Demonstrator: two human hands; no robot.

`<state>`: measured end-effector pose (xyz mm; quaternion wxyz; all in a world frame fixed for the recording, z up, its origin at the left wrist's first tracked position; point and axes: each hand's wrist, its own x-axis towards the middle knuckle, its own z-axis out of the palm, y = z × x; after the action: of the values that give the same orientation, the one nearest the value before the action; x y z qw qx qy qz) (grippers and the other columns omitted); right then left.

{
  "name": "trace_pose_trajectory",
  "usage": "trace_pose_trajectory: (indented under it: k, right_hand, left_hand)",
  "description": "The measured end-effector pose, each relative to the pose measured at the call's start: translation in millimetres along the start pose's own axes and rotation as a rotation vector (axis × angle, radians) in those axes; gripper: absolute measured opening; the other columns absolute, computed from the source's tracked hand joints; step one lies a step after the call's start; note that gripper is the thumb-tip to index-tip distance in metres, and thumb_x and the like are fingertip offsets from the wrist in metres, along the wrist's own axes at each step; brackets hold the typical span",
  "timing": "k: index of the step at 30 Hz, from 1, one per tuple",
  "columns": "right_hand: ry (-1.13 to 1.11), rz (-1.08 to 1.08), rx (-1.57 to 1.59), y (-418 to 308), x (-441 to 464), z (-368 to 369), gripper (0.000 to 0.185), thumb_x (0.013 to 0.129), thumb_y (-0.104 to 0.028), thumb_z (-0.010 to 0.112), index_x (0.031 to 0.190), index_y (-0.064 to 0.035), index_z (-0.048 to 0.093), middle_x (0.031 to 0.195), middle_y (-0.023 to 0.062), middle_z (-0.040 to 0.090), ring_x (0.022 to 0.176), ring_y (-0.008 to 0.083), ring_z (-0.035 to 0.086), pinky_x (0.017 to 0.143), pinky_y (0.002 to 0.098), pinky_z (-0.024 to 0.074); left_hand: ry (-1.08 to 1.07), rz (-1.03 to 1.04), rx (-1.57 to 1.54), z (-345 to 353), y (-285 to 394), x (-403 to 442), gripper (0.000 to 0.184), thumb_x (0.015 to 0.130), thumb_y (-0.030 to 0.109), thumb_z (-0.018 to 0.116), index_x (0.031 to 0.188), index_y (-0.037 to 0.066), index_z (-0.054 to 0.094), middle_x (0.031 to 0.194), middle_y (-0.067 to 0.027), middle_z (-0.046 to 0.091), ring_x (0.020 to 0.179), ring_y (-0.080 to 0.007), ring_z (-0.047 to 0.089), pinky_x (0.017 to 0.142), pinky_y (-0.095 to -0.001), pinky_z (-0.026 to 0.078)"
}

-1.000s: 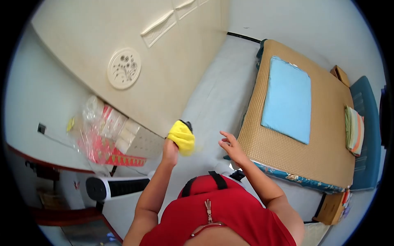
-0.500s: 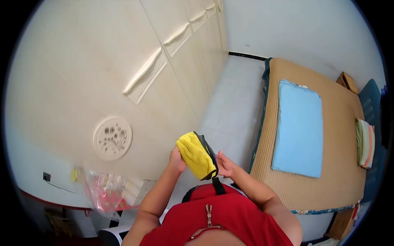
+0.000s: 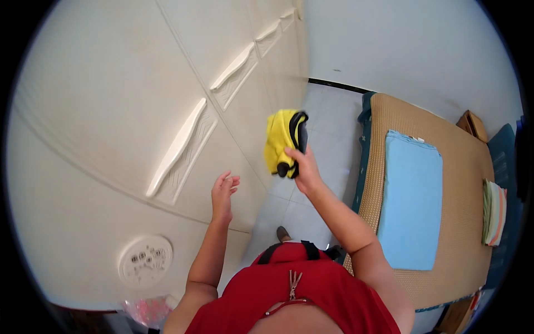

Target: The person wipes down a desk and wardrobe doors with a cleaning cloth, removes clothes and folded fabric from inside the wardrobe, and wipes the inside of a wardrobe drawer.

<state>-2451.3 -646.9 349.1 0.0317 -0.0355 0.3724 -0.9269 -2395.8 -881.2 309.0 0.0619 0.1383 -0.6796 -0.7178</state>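
Observation:
A folded yellow cloth (image 3: 278,139) with a black border and grey reverse side is held up in front of the wardrobe. My right hand (image 3: 305,170) grips its lower right edge, thumb across the yellow face. My left hand (image 3: 223,195) is off the cloth, its fingers loosely bent and apart, holding nothing. It hovers before the cream wardrobe doors (image 3: 222,145), lower and further left than the cloth. The nearest long white handle (image 3: 178,147) lies up and to the left of that hand.
To the right stands a bed (image 3: 461,183) with a woven mat, a folded blue cloth (image 3: 411,206) and a striped folded cloth (image 3: 494,214). Pale floor tiles (image 3: 331,139) run between wardrobe and bed. A round ornament (image 3: 146,260) and clear plastic bag (image 3: 147,310) are at lower left.
The yellow cloth has moved forward and up in my right hand. My left hand has let go of it and shifted left, opening. The view has shifted along the wardrobe.

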Motion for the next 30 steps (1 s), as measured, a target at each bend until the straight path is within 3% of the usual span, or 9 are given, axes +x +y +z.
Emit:
trace_pose_trajectory:
  k: [4, 6, 10, 12, 18, 23, 25, 27, 30]
  right_hand:
    - [0.024, -0.349, -0.296, -11, 101, 37, 0.044, 0.085, 0.000, 0.057, 0.129, 0.0003, 0.049, 0.115, 0.0065, 0.059, 0.104, 0.0154, 0.056, 0.090, 0.0292, 0.0441]
    - [0.077, -0.730, -0.614, 6, 163, 53, 0.043, 0.082, 0.002, 0.056, 0.125, -0.0016, 0.053, 0.116, 0.0106, 0.060, 0.105, 0.0220, 0.058, 0.092, 0.0334, 0.0446]
    - [0.103, -1.017, -1.144, 24, 265, 100, 0.052, 0.073, 0.004, 0.060, 0.123, -0.0082, 0.057, 0.123, 0.0200, 0.057, 0.113, 0.0380, 0.054, 0.096, 0.0422, 0.0445]
    - [-0.198, -0.904, -1.463, 43, 314, 98, 0.053, 0.071, -0.001, 0.066, 0.123, -0.0096, 0.058, 0.126, 0.0187, 0.056, 0.119, 0.0359, 0.052, 0.095, 0.0427, 0.0446]
    - [-0.335, -1.036, -1.478, 41, 363, 72, 0.050, 0.071, -0.007, 0.068, 0.120, -0.0106, 0.058, 0.126, 0.0154, 0.053, 0.124, 0.0324, 0.047, 0.102, 0.0435, 0.0372]
    - [-0.181, -0.684, -1.203, 17, 477, 41, 0.043, 0.079, -0.006, 0.058, 0.122, -0.0093, 0.058, 0.118, 0.0172, 0.058, 0.114, 0.0358, 0.052, 0.097, 0.0394, 0.0417]
    - [-0.253, -0.579, -0.930, 14, 521, 26, 0.036, 0.088, -0.008, 0.052, 0.123, -0.0041, 0.056, 0.113, 0.0151, 0.062, 0.107, 0.0294, 0.057, 0.093, 0.0341, 0.0434]
    - [-0.209, -0.108, -0.141, -10, 525, 34, 0.033, 0.093, -0.011, 0.049, 0.123, 0.0017, 0.054, 0.111, 0.0103, 0.062, 0.102, 0.0199, 0.058, 0.092, 0.0305, 0.0430]
    - [-0.171, -0.218, -0.293, -44, 526, 38, 0.036, 0.094, -0.013, 0.049, 0.126, 0.0039, 0.052, 0.112, 0.0170, 0.057, 0.103, 0.0295, 0.054, 0.093, 0.0337, 0.0407]
  left_hand:
    - [0.008, 0.156, 0.052, 8, 26, 77, 0.037, 0.097, 0.020, 0.051, 0.128, 0.000, 0.051, 0.111, -0.0102, 0.064, 0.102, -0.0164, 0.059, 0.089, -0.0307, 0.044]
    - [-0.035, 0.241, 0.045, 24, 48, 115, 0.035, 0.098, 0.017, 0.052, 0.128, -0.001, 0.050, 0.112, -0.0104, 0.064, 0.104, -0.0169, 0.058, 0.091, -0.0306, 0.044]
    - [-0.094, 0.406, 0.030, 60, 67, 177, 0.034, 0.098, 0.014, 0.049, 0.129, -0.001, 0.050, 0.114, -0.0107, 0.063, 0.107, -0.0163, 0.057, 0.092, -0.0291, 0.042]
    - [-0.093, 0.493, 0.068, 75, 79, 199, 0.033, 0.098, 0.011, 0.047, 0.129, -0.001, 0.050, 0.116, -0.0117, 0.062, 0.109, -0.0166, 0.056, 0.095, -0.0299, 0.042]
    - [0.147, 0.815, 0.521, 93, 109, 243, 0.029, 0.091, 0.003, 0.053, 0.119, -0.003, 0.057, 0.115, -0.0137, 0.063, 0.110, -0.0257, 0.057, 0.095, -0.0352, 0.043]
    - [0.361, 1.186, 0.903, 116, 119, 293, 0.030, 0.085, 0.000, 0.056, 0.115, -0.002, 0.061, 0.115, -0.0157, 0.063, 0.110, -0.0349, 0.057, 0.098, -0.0448, 0.043]
    - [0.437, 1.295, 1.057, 127, 120, 312, 0.027, 0.083, 0.002, 0.058, 0.110, 0.000, 0.064, 0.112, -0.0148, 0.064, 0.105, -0.0358, 0.059, 0.091, -0.0473, 0.046]
    - [0.532, 1.249, 1.239, 137, 117, 330, 0.027, 0.082, 0.004, 0.060, 0.108, 0.002, 0.065, 0.113, -0.0128, 0.065, 0.103, -0.0334, 0.060, 0.085, -0.0446, 0.046]
    - [0.733, 1.186, 1.419, 145, 94, 350, 0.032, 0.080, 0.008, 0.062, 0.112, 0.007, 0.066, 0.114, -0.0089, 0.065, 0.102, -0.0296, 0.059, 0.085, -0.0416, 0.043]
